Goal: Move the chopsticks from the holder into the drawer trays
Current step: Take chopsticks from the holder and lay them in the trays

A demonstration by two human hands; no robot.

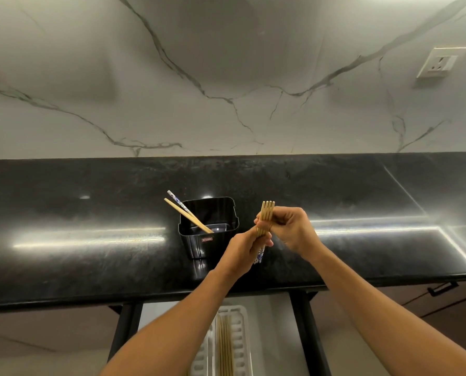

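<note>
**Both hands grip a chopstick bundle above the counter**

Marble-veined wall panelling rises behind a black stone countertop [90, 240], with a wall socket [440, 62] high on the right. Seen from the head camera, a black square holder [208, 229] stands on the countertop, closer to its front edge than to the wall. Two chopsticks lean out over its back left corner: one plain wooden chopstick [188, 215] and one blue-and-white patterned chopstick [179, 203] just behind it.

Just right of the holder, both hands meet in the air. The right hand [291, 230] is curled around the upper part of a bundle of wooden chopsticks [265, 213], whose square ends stick up side by side. The left hand [242, 249] is closed around the lower part of the same bundle, where patterned blue-and-white tips [259, 256] poke out below the fingers.

Below the counter's front edge an open drawer [280, 335] shows a white slotted tray [238, 346], with several wooden chopsticks [224, 348] lying lengthwise in it.
</note>
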